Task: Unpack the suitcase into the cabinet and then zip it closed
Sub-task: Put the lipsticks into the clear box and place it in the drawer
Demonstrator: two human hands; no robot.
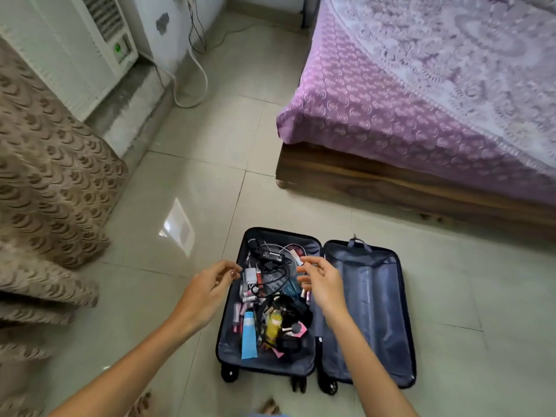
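Note:
A dark blue suitcase (370, 299) lies open flat on the tiled floor. Its left half is full of small items: a black charger with cables (272, 255), a light blue tube (249, 335), a yellow item (274, 325) and several pink cosmetics. Its right half is lined with grey fabric and holds nothing. My left hand (207, 291) hovers over the case's left edge with loosely curled fingers, holding nothing. Over the middle of the case, my right hand (320, 279) has relaxed fingers and also holds nothing. No cabinet is in view.
A bed with a purple cover (421, 100) on a wooden base stands at the right. A brown patterned cloth (45, 182) hangs at the left. A white appliance (90, 46) with cords sits at the back left. Bare tiles surround the suitcase.

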